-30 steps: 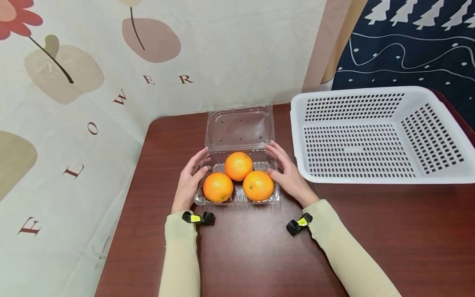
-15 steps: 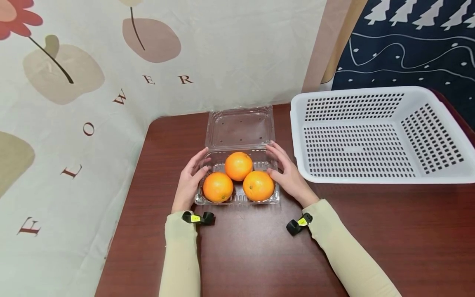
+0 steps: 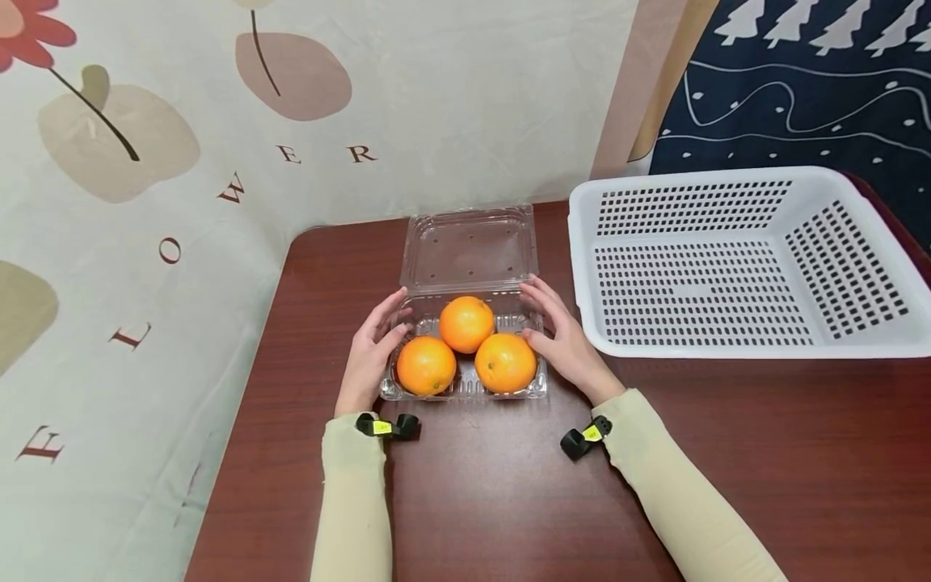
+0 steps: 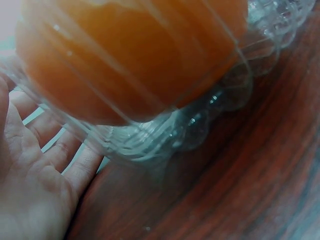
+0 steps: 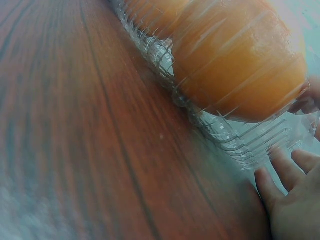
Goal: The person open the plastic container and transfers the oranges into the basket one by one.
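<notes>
A clear plastic clamshell box (image 3: 465, 391) sits on the table, its lid (image 3: 469, 250) folded back toward the wall. Three oranges lie inside: a rear orange (image 3: 466, 324), a left orange (image 3: 426, 366) and a right orange (image 3: 505, 363). My left hand (image 3: 369, 356) rests along the box's left side, thumb at the rim. On the opposite side, my right hand (image 3: 569, 346) rests likewise, fingertips near the hinge corner. Both wrist views show fairly straight fingers against the ribbed outer walls, with an orange (image 4: 130, 60) behind the plastic on the left and another orange (image 5: 235, 65) on the right.
To the right stands a white perforated basket (image 3: 698, 352) with nothing in it. Behind the dark red wooden table (image 3: 480, 501) hangs a pale printed cloth (image 3: 451, 105), and a navy cloth (image 3: 785, 105) with white trees hangs at the back right.
The hands, box and oranges keep their places. Only the head view has shifted very slightly, and the cloth at the left looks a little displaced.
</notes>
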`<control>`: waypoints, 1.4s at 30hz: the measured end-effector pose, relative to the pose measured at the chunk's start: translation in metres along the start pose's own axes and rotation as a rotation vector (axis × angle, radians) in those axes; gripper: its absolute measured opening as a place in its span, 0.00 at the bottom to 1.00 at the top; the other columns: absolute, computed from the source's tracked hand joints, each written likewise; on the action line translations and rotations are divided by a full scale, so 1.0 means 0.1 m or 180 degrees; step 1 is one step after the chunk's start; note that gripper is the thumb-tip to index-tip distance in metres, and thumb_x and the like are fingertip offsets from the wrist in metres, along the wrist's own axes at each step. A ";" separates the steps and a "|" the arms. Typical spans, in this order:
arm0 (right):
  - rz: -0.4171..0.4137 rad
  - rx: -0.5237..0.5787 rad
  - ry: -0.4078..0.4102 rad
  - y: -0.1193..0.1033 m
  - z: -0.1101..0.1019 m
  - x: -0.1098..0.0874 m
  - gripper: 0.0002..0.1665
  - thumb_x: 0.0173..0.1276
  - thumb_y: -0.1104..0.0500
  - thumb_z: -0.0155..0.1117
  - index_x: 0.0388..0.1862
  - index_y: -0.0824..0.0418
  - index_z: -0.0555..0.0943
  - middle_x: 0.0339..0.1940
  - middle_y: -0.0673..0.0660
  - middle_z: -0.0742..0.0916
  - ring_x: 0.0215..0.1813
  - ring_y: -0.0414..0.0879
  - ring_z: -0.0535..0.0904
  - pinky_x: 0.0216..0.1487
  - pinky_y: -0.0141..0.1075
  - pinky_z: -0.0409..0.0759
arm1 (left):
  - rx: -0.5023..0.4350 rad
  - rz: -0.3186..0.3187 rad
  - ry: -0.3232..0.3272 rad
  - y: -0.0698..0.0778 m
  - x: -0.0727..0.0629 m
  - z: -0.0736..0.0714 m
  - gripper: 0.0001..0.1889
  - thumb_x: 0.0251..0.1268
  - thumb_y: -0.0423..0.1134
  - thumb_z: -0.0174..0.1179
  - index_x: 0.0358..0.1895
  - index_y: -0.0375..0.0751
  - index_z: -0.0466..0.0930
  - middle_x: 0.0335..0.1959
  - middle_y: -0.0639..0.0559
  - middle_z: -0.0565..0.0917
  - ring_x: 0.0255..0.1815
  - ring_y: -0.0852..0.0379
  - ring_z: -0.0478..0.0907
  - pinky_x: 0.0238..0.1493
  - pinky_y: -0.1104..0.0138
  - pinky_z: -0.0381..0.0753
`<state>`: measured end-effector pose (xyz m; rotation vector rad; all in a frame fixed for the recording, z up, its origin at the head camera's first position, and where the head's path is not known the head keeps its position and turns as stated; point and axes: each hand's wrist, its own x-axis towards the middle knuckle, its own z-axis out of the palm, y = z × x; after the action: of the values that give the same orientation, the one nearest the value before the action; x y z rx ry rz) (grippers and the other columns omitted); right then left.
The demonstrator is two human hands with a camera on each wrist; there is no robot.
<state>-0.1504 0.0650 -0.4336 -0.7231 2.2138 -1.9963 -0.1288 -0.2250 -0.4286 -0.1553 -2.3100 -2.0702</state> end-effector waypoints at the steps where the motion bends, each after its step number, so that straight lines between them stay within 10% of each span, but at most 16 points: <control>1: -0.0002 -0.0012 -0.0002 0.00 0.00 0.00 0.35 0.59 0.72 0.54 0.66 0.63 0.59 0.71 0.59 0.53 0.64 0.56 0.62 0.63 0.50 0.57 | 0.0002 0.0001 -0.0003 0.00 0.00 0.00 0.26 0.63 0.26 0.48 0.65 0.42 0.60 0.65 0.48 0.63 0.61 0.47 0.62 0.55 0.69 0.69; 42: -0.0015 0.0242 -0.0028 0.03 0.00 0.01 0.38 0.59 0.75 0.52 0.68 0.65 0.54 0.71 0.60 0.53 0.65 0.59 0.60 0.61 0.53 0.59 | 0.0098 -0.0154 0.0051 0.02 -0.01 0.01 0.25 0.64 0.31 0.50 0.65 0.46 0.61 0.63 0.52 0.65 0.62 0.49 0.63 0.56 0.69 0.67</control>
<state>-0.1524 0.0650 -0.4364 -0.7276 2.1203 -2.0626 -0.1280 -0.2237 -0.4272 -0.0824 -2.3580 -2.0483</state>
